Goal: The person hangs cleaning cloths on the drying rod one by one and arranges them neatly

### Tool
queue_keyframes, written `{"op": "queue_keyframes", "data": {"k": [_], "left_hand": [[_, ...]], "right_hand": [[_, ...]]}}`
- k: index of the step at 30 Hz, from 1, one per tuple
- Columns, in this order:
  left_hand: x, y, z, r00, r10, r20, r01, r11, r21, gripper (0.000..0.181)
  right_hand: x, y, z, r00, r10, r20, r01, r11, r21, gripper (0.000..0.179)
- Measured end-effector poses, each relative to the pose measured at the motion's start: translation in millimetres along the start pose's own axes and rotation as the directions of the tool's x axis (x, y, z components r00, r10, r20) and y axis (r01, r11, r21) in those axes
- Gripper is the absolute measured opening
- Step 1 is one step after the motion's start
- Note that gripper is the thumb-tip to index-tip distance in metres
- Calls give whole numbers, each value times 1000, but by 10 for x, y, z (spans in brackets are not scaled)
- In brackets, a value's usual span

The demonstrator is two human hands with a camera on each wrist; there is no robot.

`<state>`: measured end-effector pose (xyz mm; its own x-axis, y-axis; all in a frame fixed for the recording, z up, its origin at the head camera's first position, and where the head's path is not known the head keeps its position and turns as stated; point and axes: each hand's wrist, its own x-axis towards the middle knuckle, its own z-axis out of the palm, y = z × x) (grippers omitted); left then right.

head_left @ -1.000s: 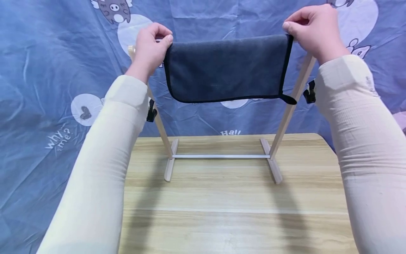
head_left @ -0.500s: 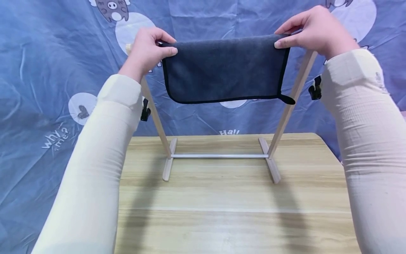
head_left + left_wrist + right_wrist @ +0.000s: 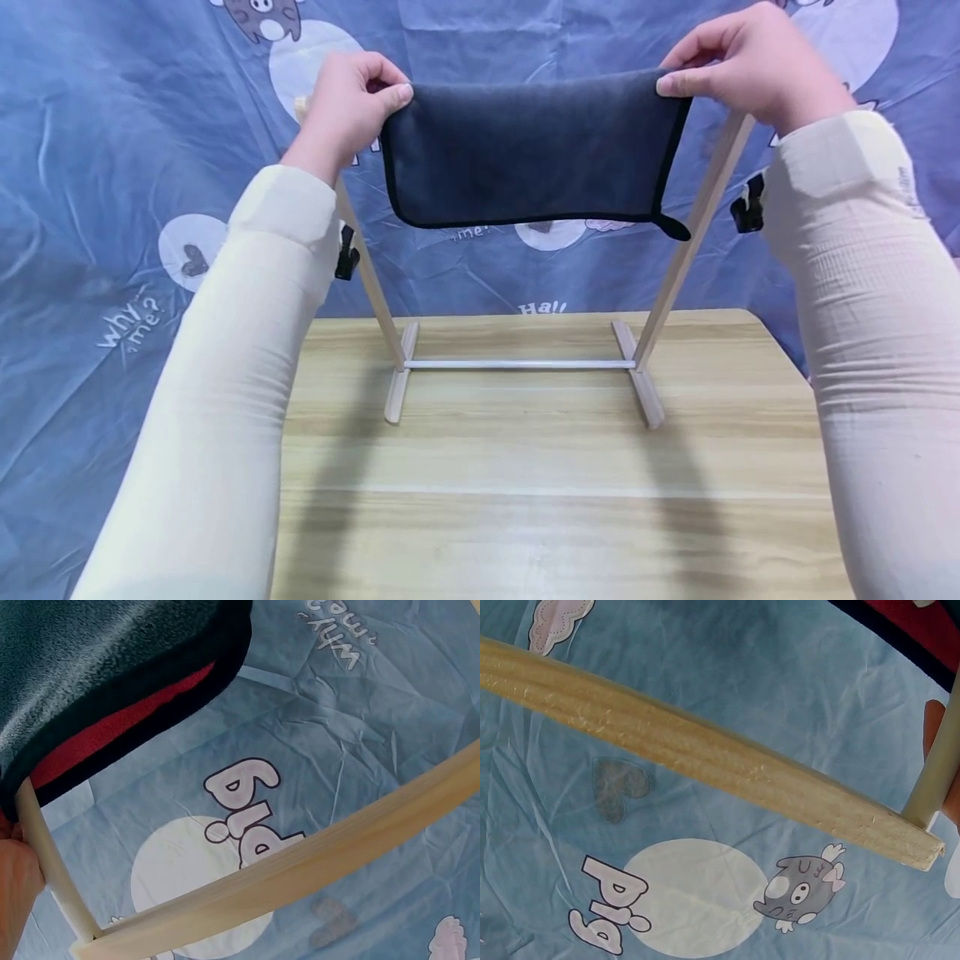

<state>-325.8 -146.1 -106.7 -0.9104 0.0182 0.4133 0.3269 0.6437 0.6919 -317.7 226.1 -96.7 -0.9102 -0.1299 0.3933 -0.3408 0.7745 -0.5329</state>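
A dark grey towel [image 3: 528,154] with black edging drapes over the top rod of a wooden rack [image 3: 697,225]. In the head view my left hand [image 3: 345,108] pinches its upper left end. My right hand [image 3: 757,71] pinches the upper right end between thumb and fingers. A loop [image 3: 672,227] hangs from the lower right corner. In the left wrist view, a red underside [image 3: 120,727] shows inside the fold, and the round rod [image 3: 56,862] comes out beside my hand. The right wrist view shows the rack's upright [image 3: 705,754], with only a little of my right hand visible.
The rack stands on a wood-grain table [image 3: 525,467], its two feet [image 3: 647,398] joined by a thin white lower bar [image 3: 517,364]. Close behind hangs a blue printed curtain [image 3: 480,275].
Both hands have shifted their grip slightly along the towel's top edge, the fingers straighter half a second ago. The towel's lower edge sits a little higher now. The rack has stayed put.
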Motion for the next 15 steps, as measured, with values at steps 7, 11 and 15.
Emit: {"op": "queue_keyframes", "data": {"k": [7,11,15], "left_hand": [[-13,-105,45,992,123,33,-126,985,114,27],[-29,-158,45,980,195,39,-199,961,190,29],[-116,-158,36,957,281,-69,-262,944,202,31]], "right_hand": [[-16,36,61,1000,-14,5,14,1000,-4,24],[-20,26,141,997,-64,-31,63,997,-41,28],[-96,-86,254,969,-171,-176,153,982,-113,37]]}}
